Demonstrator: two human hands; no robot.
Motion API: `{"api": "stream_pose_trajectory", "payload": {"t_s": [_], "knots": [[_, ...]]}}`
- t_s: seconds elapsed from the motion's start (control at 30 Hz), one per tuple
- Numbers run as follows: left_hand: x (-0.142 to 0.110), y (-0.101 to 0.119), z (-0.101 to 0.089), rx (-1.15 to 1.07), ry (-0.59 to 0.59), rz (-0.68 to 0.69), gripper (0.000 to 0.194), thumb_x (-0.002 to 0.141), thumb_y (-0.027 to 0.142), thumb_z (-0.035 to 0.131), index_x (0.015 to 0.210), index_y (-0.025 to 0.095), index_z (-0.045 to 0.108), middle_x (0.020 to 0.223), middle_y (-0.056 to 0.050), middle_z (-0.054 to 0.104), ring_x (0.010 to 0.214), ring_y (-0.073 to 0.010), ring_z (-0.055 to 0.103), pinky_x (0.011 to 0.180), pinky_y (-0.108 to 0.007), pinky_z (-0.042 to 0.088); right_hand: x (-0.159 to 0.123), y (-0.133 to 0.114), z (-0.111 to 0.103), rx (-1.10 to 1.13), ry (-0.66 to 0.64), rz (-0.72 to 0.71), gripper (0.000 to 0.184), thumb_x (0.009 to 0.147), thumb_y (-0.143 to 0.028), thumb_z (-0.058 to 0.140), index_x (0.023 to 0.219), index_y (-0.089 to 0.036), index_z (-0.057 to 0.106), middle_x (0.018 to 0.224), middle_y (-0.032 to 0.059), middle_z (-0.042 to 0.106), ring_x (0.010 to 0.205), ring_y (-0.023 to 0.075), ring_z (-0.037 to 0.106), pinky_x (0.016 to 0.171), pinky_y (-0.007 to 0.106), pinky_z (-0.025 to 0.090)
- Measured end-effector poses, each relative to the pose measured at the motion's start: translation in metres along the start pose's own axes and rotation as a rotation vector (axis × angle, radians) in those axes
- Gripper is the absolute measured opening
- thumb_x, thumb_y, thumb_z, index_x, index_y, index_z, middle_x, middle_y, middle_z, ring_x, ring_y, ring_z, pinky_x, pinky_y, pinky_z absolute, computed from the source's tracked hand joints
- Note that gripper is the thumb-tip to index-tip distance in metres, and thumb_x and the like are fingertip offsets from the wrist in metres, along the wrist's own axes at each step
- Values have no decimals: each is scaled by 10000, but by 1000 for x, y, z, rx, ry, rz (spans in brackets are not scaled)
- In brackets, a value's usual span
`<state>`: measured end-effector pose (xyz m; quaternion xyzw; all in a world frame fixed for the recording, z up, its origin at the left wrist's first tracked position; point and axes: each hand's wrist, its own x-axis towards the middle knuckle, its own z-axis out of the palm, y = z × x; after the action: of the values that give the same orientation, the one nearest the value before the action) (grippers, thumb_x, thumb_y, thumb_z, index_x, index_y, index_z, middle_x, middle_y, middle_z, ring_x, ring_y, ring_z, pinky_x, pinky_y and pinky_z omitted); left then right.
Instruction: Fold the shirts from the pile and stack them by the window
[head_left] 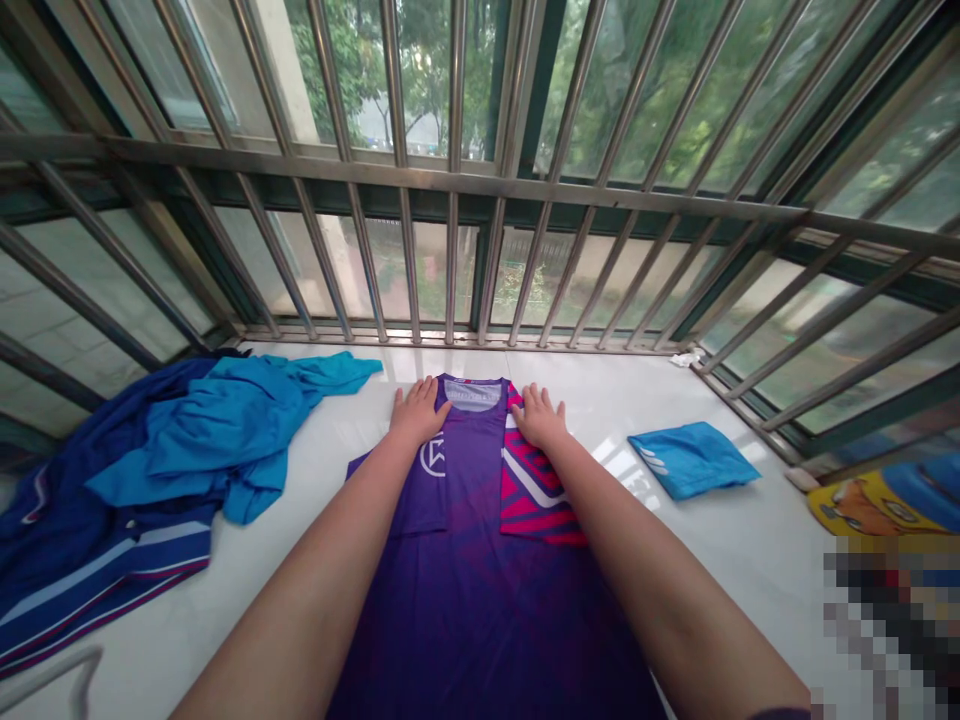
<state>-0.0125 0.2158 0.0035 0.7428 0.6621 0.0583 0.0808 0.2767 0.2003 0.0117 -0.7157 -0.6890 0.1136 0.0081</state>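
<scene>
two hands [418, 415] [538, 417], one purple jersey [480, 600], one folded blue garment [691, 460], two rumpled blue garments [217, 435] [97, 560]

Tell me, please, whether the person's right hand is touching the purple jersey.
Touching. The head view shows the right hand lying flat, fingers spread, on the pink-striped folded side of the purple jersey, near the collar.
</scene>
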Motion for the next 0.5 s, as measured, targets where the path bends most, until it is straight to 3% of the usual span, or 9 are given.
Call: {"api": "stream_pose_trajectory", "payload": {"t_s": [0.13,0.3,0.5], "knots": [[-4,-2,-2,6,-2,-1,784,1091,637,252,1768,242,259,1839,-72,227,1706,-306,207,1375,-632,145,-7,12,-7,-29,38,3,768,1142,-596,130,1774,-167,204,1854,143,86,1712,328,80,1326,684,116],[-6,-1,-3,-18,20,10,782,1093,642,269,1766,245,262,1834,-93,238,1701,-312,226,1368,-642,151,-2,-7,-11,-57,110,-150,722,1154,-552,227,1770,-175,226,1850,133,134,1716,295,78,1349,623,104],[-3,0,-4,-19,19,-1,746,1097,635,267,1737,261,350,1823,-107,289,1691,-333,250,1356,-652,189,10,-18,-11,-37,55,-202,612,1162,-501,332,1704,-224,399,1796,135,338,1657,314,288,1319,606,229]]}}
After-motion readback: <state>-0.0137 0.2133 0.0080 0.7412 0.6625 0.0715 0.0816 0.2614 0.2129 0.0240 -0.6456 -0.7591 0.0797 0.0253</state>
